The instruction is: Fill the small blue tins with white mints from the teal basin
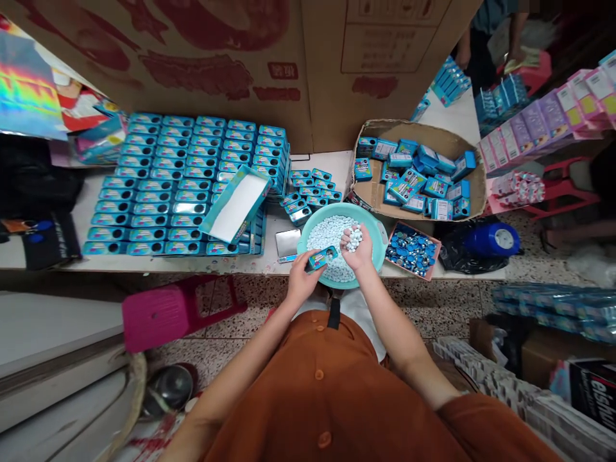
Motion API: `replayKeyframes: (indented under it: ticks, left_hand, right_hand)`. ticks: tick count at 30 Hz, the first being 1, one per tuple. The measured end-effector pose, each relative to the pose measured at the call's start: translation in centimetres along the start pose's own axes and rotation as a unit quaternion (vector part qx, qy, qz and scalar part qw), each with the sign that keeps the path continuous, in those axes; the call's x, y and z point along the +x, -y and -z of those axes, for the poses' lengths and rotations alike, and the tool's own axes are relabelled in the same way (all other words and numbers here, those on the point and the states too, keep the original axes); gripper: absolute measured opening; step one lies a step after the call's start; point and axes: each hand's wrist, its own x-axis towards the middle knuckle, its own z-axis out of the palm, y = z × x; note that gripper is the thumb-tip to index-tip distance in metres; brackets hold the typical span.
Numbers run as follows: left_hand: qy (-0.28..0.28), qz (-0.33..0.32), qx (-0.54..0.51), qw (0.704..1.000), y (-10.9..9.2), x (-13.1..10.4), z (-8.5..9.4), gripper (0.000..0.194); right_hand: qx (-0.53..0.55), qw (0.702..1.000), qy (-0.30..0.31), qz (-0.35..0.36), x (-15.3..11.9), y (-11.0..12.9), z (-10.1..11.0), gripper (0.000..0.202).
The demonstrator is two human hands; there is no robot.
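A teal basin (382,247) of small white balls (332,232) sits at the table's front edge, right before me. My left hand (304,277) grips a small blue box (323,257) with a round hole in its top, held over the basin's left side. Palm up above the balls, my right hand (359,249) cups a heap of white balls (355,240) in its curled fingers. Close behind the basin stand several more small blue boxes (315,188). A silvery flat pad (288,242), perhaps a small scale, lies left of the basin.
Rows of blue boxes (166,186) fill the left, with an open white-lined box (235,205) on top. A cardboard tray (359,192) of blue boxes and a pink tray (430,273) of blue-and-silver discs are at right. Large cartons (269,77) wall the back; a pink stool (154,314) stands lower left.
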Motion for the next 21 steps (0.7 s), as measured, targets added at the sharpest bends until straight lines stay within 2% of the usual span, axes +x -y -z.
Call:
replayKeyframes:
  ticks: [6,13,17,21]
  left_hand:
    - [0.044,-0.07,0.001,0.997,-1.0,0.3,-0.7,0.035]
    - [0.04,-0.061,-0.046,0.996,-1.3,0.7,-0.9,0.036]
    - [0.05,-0.083,-0.055,0.994,-1.5,1.1,-0.9,0.036]
    - [0.047,-0.076,-0.078,0.993,-2.0,1.5,-1.4,0.038]
  right_hand:
    - [-0.09,0.99,-0.019,0.109,-2.1,-0.4,-2.6,0.034]
    - [-0.171,0.969,-0.018,0.175,-3.0,-0.8,-3.6,0.045]
    - [-0.18,0.959,-0.054,0.211,-3.1,-0.8,-3.9,0.044]
    - [-0.21,0.942,-0.077,0.249,-3.4,-0.6,-3.9,0.045]
